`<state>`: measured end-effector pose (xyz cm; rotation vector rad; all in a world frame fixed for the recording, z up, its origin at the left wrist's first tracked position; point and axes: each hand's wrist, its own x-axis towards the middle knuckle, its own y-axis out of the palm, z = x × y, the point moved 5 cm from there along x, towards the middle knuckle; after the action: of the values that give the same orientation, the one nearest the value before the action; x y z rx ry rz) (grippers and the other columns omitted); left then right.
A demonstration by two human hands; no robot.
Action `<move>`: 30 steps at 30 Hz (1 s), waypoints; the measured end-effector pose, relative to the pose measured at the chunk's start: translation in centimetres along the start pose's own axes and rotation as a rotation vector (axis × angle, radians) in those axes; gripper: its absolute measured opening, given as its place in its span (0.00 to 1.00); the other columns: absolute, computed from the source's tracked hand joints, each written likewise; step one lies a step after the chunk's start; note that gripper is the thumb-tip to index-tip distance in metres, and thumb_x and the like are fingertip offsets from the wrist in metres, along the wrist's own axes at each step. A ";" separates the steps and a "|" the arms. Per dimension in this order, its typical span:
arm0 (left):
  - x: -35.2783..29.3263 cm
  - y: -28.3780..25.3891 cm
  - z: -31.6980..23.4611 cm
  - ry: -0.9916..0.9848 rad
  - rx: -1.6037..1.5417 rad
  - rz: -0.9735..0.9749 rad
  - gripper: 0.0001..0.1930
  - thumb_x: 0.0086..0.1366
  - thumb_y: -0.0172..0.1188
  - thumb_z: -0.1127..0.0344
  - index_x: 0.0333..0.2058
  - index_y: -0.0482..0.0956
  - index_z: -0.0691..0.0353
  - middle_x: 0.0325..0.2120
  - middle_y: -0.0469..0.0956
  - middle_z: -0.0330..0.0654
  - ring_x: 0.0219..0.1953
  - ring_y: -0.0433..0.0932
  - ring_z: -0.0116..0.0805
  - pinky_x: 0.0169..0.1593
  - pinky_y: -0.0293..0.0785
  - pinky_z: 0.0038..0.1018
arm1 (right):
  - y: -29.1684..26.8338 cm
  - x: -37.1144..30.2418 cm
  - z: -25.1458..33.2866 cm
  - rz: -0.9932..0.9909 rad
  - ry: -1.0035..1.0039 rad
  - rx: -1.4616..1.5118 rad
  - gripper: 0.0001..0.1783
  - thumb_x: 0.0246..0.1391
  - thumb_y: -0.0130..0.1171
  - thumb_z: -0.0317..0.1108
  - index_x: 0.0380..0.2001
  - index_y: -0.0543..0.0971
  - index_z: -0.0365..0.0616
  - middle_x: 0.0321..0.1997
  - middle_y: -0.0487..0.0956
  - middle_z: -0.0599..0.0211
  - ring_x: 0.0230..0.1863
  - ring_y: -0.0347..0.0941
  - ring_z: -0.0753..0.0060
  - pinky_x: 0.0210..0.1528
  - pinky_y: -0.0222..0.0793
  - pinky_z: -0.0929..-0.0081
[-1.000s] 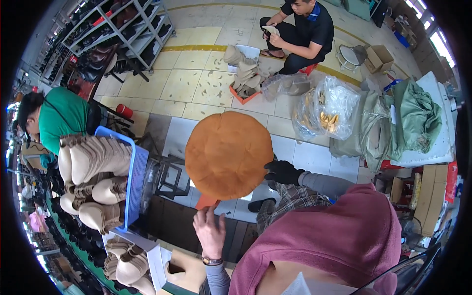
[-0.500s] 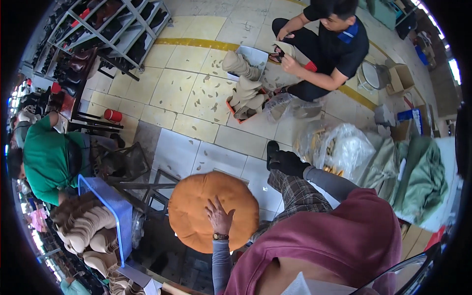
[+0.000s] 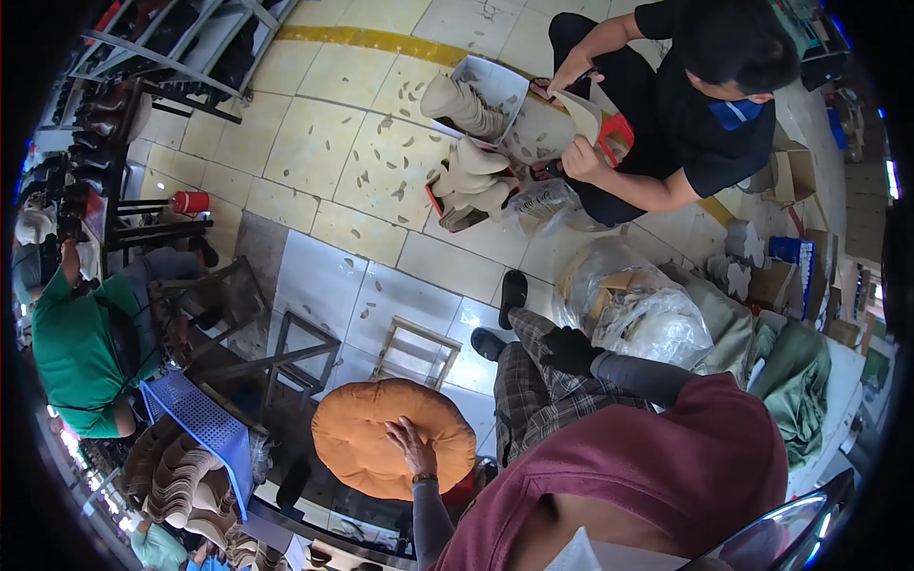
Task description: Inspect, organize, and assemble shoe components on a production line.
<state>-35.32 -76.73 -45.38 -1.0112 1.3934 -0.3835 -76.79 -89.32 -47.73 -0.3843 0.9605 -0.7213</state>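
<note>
A round orange tufted cushion (image 3: 357, 443) lies in front of me, a little left of my body. Flat against its right part rests my left hand (image 3: 415, 449), bare, with a watch at the wrist; its fingers are stretched out and it grips nothing. My right hand (image 3: 569, 352), in a black glove, is at my plaid-trousered thigh (image 3: 533, 390); how its fingers are bent is hard to make out. Just beyond the cushion shows a wooden stool frame (image 3: 416, 352).
Ahead, a seated person (image 3: 705, 114) cuts a beige sheet piece (image 3: 583, 112) beside boxes of beige pieces (image 3: 466, 109). Clear plastic bags (image 3: 638, 305) lie at my right. Left are a blue basket (image 3: 195, 419), dark metal frames (image 3: 286, 362) and a person in green (image 3: 81, 352). Scraps dot the tiles.
The cushion has shifted left and toward me with my left hand on it, uncovering the wooden stool frame. My right hand has drawn back to my thigh. The view has turned slightly.
</note>
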 end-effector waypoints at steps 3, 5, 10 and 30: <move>0.3 -0.2 -0.7 -0.024 0.023 0.012 0.56 0.44 0.74 0.67 0.67 0.44 0.62 0.68 0.34 0.62 0.68 0.39 0.68 0.68 0.49 0.48 | 3.0 -1.0 -0.6 0.128 -0.053 -0.092 0.23 0.48 0.58 0.53 0.37 0.79 0.45 0.38 0.78 0.53 0.42 0.73 0.49 0.43 0.68 0.52; 0.3 -0.2 -0.8 -0.038 0.022 0.038 0.55 0.45 0.73 0.66 0.67 0.44 0.63 0.68 0.34 0.62 0.68 0.39 0.68 0.69 0.48 0.47 | 3.9 -1.5 -0.3 0.099 -0.139 -0.188 0.21 0.46 0.59 0.52 0.35 0.78 0.46 0.37 0.76 0.54 0.41 0.73 0.51 0.42 0.67 0.51; 0.1 0.1 -0.3 -0.058 0.061 0.080 0.54 0.48 0.72 0.63 0.67 0.44 0.65 0.68 0.34 0.64 0.69 0.38 0.66 0.70 0.44 0.46 | 5.1 -0.7 -1.0 0.145 -0.108 -0.166 0.20 0.44 0.59 0.50 0.36 0.78 0.47 0.37 0.74 0.56 0.42 0.71 0.50 0.42 0.66 0.51; 0.5 -0.3 -1.2 -0.038 0.169 0.076 0.55 0.48 0.72 0.60 0.66 0.44 0.72 0.66 0.36 0.70 0.68 0.38 0.67 0.70 0.41 0.45 | 5.6 0.1 -1.4 0.146 -0.116 -0.130 0.20 0.44 0.59 0.49 0.38 0.79 0.51 0.40 0.76 0.57 0.43 0.72 0.50 0.42 0.65 0.45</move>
<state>-36.22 -77.66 -45.31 -0.8215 1.3371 -0.4163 -75.81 -85.38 -51.90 -0.4602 0.9174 -0.5002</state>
